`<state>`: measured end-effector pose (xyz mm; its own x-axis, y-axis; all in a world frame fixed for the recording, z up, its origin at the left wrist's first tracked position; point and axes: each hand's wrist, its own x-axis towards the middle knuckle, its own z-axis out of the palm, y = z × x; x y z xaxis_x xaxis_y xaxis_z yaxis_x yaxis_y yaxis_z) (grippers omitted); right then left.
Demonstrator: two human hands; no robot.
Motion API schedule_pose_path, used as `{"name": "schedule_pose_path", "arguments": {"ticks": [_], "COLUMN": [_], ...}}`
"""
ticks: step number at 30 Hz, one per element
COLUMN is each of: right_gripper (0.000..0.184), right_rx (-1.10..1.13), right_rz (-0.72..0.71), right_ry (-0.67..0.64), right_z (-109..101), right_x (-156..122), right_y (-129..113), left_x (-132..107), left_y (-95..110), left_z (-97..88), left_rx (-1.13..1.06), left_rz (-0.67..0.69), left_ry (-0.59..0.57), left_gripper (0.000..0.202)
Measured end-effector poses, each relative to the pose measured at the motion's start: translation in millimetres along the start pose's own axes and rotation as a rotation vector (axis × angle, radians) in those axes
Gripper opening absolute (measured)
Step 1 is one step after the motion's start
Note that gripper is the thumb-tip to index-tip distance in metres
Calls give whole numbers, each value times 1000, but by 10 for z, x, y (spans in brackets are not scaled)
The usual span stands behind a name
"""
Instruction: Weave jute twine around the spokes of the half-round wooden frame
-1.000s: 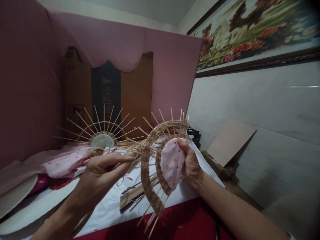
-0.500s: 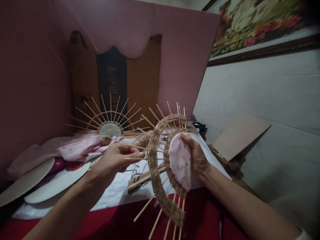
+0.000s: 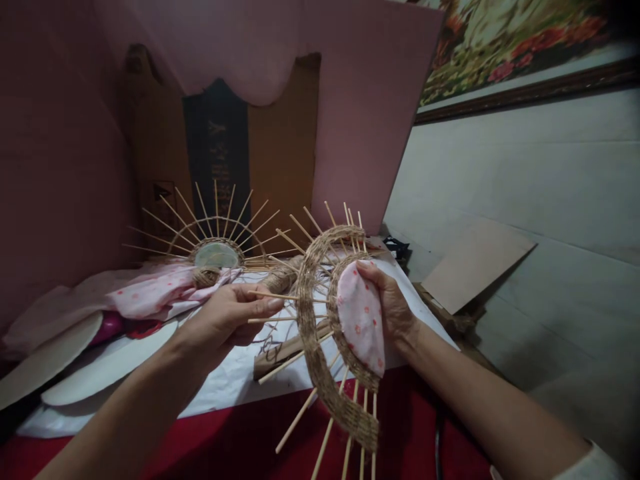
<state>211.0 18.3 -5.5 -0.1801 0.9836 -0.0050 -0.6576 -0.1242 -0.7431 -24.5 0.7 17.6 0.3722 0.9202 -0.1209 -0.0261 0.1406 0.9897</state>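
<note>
A half-sun-shaped woven piece (image 3: 316,360) stands upright between my hands, with thin wooden sticks fanning out from two curved bands of brown twine. Pale pink cloth with red dots (image 3: 359,313) covers its half-round centre. My right hand (image 3: 395,303) grips this centre from the right, thumb on the front and the other fingers hidden behind. On the left side, my left hand (image 3: 233,313) is closed in a pinch at a stick (image 3: 289,296) jutting from the outer band. Its fingertips are partly hidden, and another stick lies just below the thumb.
Behind stands a similar stick fan (image 3: 216,255) with a pale centre. Dotted cloth (image 3: 150,293), a twine ball (image 3: 206,276) and white curved boards (image 3: 107,370) lie at left. A twine roll (image 3: 280,275) and a wooden strip (image 3: 285,353) lie behind the woven piece.
The woven piece has tilted slightly, its lower end shifting right. My left hand has moved a little left along the stick. The whole view has shifted slightly.
</note>
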Motion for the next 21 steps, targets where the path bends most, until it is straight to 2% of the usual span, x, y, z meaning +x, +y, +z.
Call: {"name": "schedule_pose_path", "arguments": {"ticks": [5, 14, 21], "right_gripper": [12, 13, 16], "right_rx": [24, 74, 81], "right_rz": [28, -119, -235], "right_ry": [2, 46, 76], "right_z": [5, -21, -109], "right_x": [7, 87, 207], "right_y": [0, 4, -16], "left_x": [13, -33, -66], "left_y": [-20, -99, -70], "left_z": [66, 191, 168], "left_rx": [48, -3, 201], "left_rz": [26, -33, 252], "left_ry": [43, 33, 176], "left_gripper": [31, 23, 18]}}
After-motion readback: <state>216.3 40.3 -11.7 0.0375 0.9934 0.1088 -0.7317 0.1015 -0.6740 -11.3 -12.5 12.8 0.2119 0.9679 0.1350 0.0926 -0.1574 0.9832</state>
